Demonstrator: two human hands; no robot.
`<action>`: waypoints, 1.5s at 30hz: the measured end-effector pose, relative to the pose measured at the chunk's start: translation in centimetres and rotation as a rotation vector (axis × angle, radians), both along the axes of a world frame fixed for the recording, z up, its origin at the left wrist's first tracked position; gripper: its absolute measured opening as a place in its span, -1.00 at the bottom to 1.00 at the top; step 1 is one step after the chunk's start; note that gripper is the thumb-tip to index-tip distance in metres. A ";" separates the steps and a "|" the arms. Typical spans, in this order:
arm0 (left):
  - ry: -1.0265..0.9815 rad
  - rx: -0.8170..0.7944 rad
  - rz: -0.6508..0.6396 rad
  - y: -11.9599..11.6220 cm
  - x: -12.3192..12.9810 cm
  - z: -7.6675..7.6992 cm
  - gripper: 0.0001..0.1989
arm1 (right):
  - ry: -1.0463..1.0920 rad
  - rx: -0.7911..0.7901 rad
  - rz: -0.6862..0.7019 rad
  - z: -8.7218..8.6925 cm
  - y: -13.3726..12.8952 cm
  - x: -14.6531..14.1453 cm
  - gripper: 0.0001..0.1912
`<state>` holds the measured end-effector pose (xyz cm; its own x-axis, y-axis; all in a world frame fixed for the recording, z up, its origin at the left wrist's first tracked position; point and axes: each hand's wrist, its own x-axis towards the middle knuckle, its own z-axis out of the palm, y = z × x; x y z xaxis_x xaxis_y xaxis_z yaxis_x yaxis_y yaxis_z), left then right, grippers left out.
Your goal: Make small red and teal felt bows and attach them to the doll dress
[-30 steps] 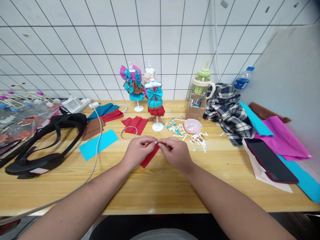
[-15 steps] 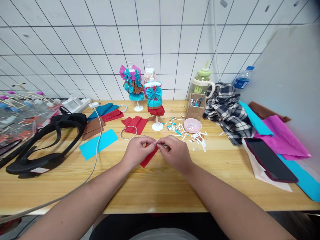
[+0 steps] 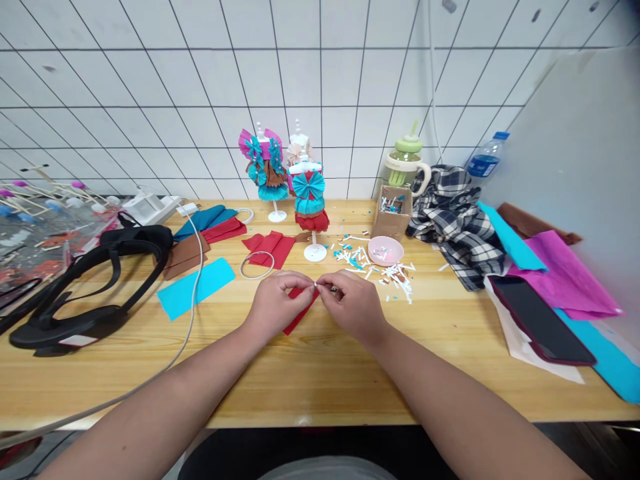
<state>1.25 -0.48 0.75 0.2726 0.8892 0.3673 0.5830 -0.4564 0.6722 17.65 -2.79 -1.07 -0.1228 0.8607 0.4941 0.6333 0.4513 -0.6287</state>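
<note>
My left hand [image 3: 281, 300] and my right hand [image 3: 353, 303] meet fingertip to fingertip near the middle of the wooden table [image 3: 320, 387]. Both are closed in a pinch around a tiny white piece [image 3: 315, 285], too small to name. Beneath and between them lies a strip of red paper [image 3: 299, 319], partly covered by the fingers. Just beyond the hands stands a small white dress form [image 3: 310, 200] wearing blue and red paper. A white ring [image 3: 257, 265] rests on folded red paper [image 3: 275, 250] to its left.
Paper scraps [image 3: 357, 257] surround a pink bowl [image 3: 385, 251], before a small box [image 3: 393, 212]. Blue paper [image 3: 197, 288], a cable and a black headset [image 3: 95, 287] lie left. Plaid cloth [image 3: 450, 220], a phone [image 3: 543, 320] and magenta paper [image 3: 565, 273] are on the right.
The fingertips have shifted very slightly, and the white piece between them shows a little more clearly. The red strip's near end has moved slightly right.
</note>
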 end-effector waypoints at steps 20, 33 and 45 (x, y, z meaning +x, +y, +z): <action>-0.050 -0.089 0.006 -0.2 0.3 0.1 -0.86 | 0.173 -0.117 -0.008 -0.2 0.2 -0.6 -0.95; -0.142 -0.243 -0.134 0.3 -0.3 0.2 -0.80 | 0.628 -0.616 0.106 -0.3 1.0 -0.5 -0.87; -0.067 -0.103 -0.070 0.1 0.0 -0.1 -0.85 | 0.567 -0.549 0.129 -0.3 0.5 -0.8 -0.91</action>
<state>1.26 -0.37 0.65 0.3128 0.9030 0.2944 0.5042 -0.4205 0.7543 16.82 -2.26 -1.40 -0.0946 0.9953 0.0213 0.1144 0.0321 -0.9929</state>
